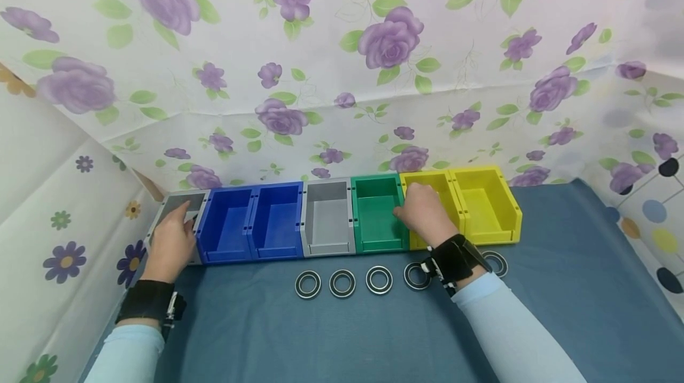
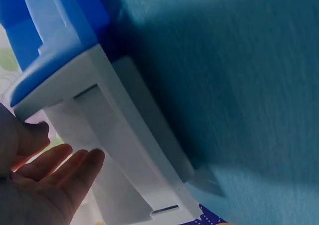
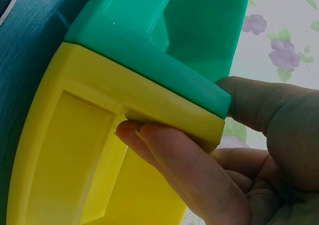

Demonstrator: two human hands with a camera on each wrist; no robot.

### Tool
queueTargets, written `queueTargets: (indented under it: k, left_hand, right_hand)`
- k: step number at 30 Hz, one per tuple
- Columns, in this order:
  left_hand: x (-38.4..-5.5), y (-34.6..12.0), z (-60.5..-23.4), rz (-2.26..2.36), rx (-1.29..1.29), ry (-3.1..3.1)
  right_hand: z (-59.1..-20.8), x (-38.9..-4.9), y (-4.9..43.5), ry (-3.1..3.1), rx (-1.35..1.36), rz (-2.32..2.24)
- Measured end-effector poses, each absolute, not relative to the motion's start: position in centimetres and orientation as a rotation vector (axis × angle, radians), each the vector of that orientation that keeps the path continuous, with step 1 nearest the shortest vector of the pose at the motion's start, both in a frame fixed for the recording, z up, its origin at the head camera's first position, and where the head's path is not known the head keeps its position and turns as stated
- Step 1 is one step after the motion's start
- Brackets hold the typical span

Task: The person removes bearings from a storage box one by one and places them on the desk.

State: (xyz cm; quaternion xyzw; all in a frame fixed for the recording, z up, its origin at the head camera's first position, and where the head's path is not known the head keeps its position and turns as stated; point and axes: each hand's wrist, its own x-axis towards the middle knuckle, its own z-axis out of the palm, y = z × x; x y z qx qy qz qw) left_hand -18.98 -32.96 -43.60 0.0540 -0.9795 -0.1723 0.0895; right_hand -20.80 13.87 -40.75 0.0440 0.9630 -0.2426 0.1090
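A row of plastic bins stands on the cloth-covered table. My right hand (image 1: 426,212) grips the adjoining walls of the green bin (image 3: 149,60) and the yellow bin (image 3: 55,150) beside it. Its thumb (image 3: 249,103) lies on the green side, its fingers inside the yellow one. At the row's left end, my left hand (image 1: 172,243) is over a grey bin (image 2: 134,135). Loosely bent fingers (image 2: 82,177) reach over that bin's opening, thumb near the wall shared with the blue bin (image 2: 75,15).
A second blue bin (image 1: 278,217), a middle grey bin (image 1: 327,217) and another yellow bin (image 1: 483,205) complete the row. Several ring-shaped bearings (image 1: 308,296) lie in front on the blue cloth (image 1: 299,341). Floral sheeting (image 1: 342,62) hangs close behind the bins.
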Motion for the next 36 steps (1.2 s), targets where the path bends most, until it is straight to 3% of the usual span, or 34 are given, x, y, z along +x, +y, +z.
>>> queueTargets:
  k: [36]
  left_hand:
    - [-21.7,-36.6,-45.8,-0.454,-0.081,-3.293]
  right_hand:
    - [-40.6,-20.8,13.8,2.818,0.14,-0.71]
